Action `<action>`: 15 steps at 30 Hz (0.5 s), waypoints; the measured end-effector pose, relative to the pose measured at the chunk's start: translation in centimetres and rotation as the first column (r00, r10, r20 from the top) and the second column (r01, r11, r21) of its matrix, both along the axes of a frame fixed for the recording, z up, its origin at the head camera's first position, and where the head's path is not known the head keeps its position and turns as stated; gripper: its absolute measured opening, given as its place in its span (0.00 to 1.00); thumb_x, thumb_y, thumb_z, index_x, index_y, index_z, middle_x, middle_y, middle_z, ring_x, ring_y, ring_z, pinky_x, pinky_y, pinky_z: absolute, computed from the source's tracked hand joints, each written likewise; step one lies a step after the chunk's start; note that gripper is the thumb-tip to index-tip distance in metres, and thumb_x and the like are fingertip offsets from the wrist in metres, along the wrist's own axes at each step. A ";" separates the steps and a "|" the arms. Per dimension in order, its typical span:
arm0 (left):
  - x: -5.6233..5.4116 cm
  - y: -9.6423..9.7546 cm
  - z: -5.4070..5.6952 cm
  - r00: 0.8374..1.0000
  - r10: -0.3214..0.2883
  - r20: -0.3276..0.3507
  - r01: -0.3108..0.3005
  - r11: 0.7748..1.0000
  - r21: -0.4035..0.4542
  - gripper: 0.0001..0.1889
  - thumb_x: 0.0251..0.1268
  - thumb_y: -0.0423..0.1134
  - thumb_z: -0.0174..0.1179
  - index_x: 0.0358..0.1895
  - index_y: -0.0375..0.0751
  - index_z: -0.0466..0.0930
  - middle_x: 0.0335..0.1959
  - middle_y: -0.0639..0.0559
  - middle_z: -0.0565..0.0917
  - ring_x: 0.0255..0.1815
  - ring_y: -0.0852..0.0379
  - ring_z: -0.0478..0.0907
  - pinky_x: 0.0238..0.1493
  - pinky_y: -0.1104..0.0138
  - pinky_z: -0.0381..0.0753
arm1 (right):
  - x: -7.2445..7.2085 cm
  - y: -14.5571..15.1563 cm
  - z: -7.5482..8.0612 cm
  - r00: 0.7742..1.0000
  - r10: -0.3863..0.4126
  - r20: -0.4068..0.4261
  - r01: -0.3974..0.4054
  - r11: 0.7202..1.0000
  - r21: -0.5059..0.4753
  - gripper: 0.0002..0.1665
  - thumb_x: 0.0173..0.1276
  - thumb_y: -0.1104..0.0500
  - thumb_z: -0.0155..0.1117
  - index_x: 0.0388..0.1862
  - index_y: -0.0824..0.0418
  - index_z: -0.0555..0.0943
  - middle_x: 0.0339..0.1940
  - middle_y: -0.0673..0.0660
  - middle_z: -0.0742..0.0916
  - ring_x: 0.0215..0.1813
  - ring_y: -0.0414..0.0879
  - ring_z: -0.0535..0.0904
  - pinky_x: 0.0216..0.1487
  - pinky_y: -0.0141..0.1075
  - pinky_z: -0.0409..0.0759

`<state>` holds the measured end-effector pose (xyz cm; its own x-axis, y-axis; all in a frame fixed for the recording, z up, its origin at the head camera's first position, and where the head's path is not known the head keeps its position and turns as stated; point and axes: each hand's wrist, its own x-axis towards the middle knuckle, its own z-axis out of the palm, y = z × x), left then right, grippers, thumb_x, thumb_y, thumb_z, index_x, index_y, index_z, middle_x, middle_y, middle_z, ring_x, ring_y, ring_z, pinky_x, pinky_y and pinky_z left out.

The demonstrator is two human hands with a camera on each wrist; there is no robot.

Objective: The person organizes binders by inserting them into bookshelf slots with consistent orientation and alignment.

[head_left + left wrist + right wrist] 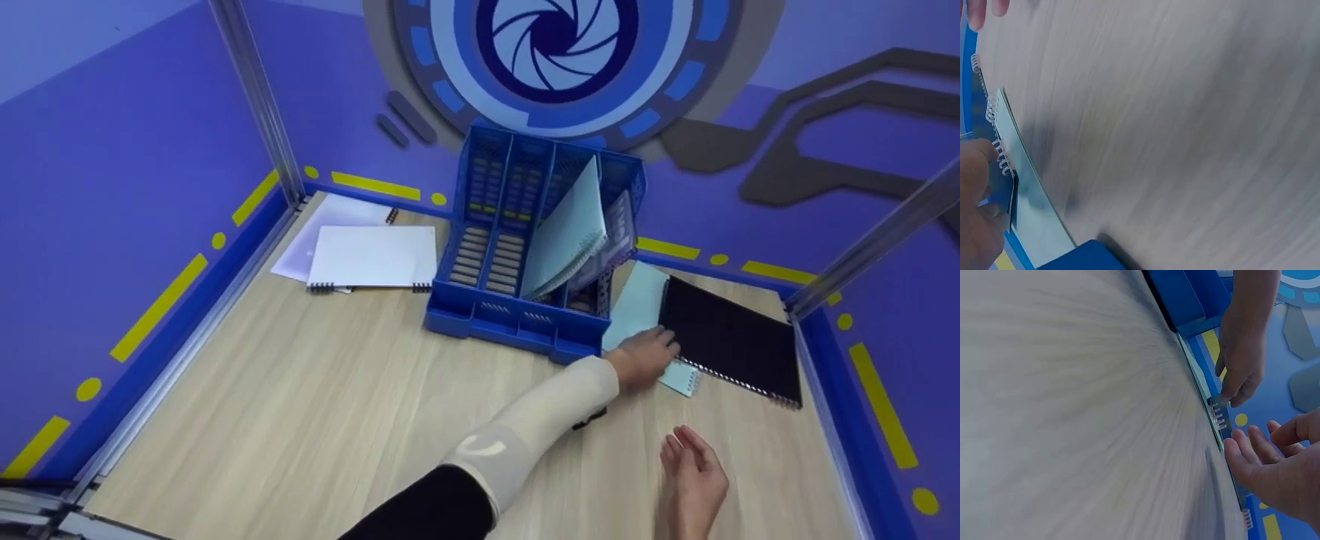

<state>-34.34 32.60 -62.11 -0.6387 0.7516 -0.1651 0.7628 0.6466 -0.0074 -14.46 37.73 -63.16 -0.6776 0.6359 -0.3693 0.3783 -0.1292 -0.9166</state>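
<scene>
Left hand [641,358]: fingers bent and clamped on the edge of the black notebook, near one end of its coil.
Black notebook [731,337]: extends to the right from the left fingers, partly over the mint notebook; spiral binding [739,382] along its near edge.
Mint notebook [636,296]: lies flat beneath the left hand, showing beyond the left fingers and, with a coiled corner, just nearside of them.
Right hand [696,484]: nearer the wearer than the left fingers; palm upturned, fingers loosely bent, thumb apart from them, above the desk [300,420].
Blue rack [480,324]: just left of and beyond the left fingers, divided into upright compartments.
Leaning notebook [570,225]: pale green, tilted in the rack, up and left of the left fingers.
Lettered notebook [619,221]: greyish, in the rack, right of the leaning one.
White notebook [371,255]: well left of both hands' fingers, overlapping a lilac notebook [292,259].
Left forearm: cream cover [536,427] over a black sleeve [427,506], running back from the left fingers.
</scene>
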 end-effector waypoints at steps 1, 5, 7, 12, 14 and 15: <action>0.1 0.4 0.1 1.000 -0.011 -0.010 0.011 1.000 -0.016 0.26 0.82 0.50 0.45 0.78 0.55 0.58 0.81 0.56 0.55 0.82 0.58 0.48 0.77 0.69 0.48 | 0.2 0.2 0.0 1.000 -0.003 0.019 0.003 1.000 -0.008 0.26 0.84 0.63 0.39 0.77 0.60 0.66 0.72 0.61 0.74 0.64 0.42 0.78 0.59 0.30 0.78; 0.3 1.8 0.5 0.997 -0.038 -0.067 0.033 0.996 -0.086 0.29 0.83 0.54 0.42 0.81 0.57 0.53 0.83 0.60 0.50 0.83 0.60 0.42 0.78 0.69 0.44 | 0.8 1.0 0.0 0.997 -0.012 0.077 0.015 0.999 -0.033 0.27 0.84 0.63 0.38 0.78 0.57 0.65 0.73 0.59 0.73 0.65 0.40 0.77 0.59 0.29 0.77; 0.2 2.4 0.4 0.993 -0.048 -0.108 0.032 0.989 -0.145 0.29 0.83 0.53 0.42 0.81 0.58 0.50 0.83 0.61 0.48 0.83 0.61 0.41 0.78 0.69 0.44 | 0.8 1.1 -0.1 0.997 -0.010 0.081 0.012 1.000 -0.028 0.27 0.84 0.63 0.38 0.78 0.58 0.65 0.73 0.59 0.73 0.63 0.39 0.78 0.58 0.29 0.78; -0.2 3.1 0.1 0.965 -0.136 -0.222 0.062 0.948 -0.313 0.31 0.84 0.43 0.42 0.83 0.56 0.44 0.84 0.60 0.44 0.83 0.60 0.40 0.78 0.69 0.42 | 0.4 1.4 -0.3 0.999 -0.014 0.039 0.015 1.000 -0.026 0.25 0.83 0.64 0.40 0.75 0.58 0.68 0.71 0.60 0.74 0.53 0.31 0.81 0.57 0.29 0.79; -0.6 3.1 -0.1 0.955 -0.161 -0.251 0.066 0.936 -0.347 0.30 0.85 0.40 0.41 0.83 0.54 0.43 0.84 0.59 0.44 0.83 0.60 0.40 0.78 0.70 0.41 | 0.2 1.7 -0.3 1.000 -0.018 0.012 0.019 1.000 -0.024 0.22 0.83 0.64 0.40 0.70 0.55 0.71 0.67 0.58 0.76 0.47 0.27 0.81 0.56 0.28 0.79; -0.8 3.0 -0.2 0.951 -0.165 -0.261 0.064 0.932 -0.357 0.30 0.85 0.40 0.40 0.83 0.54 0.43 0.84 0.59 0.43 0.83 0.59 0.40 0.78 0.70 0.41 | 0.1 1.8 -0.3 1.000 -0.022 -0.003 0.022 0.999 -0.024 0.21 0.83 0.65 0.39 0.67 0.54 0.73 0.63 0.55 0.77 0.45 0.25 0.81 0.56 0.28 0.79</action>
<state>-35.11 35.64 -62.27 -0.6096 0.7523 -0.2500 0.7645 0.4744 -0.4364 -14.33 39.56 -63.51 -0.6644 0.6419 -0.3828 0.3724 -0.1598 -0.9142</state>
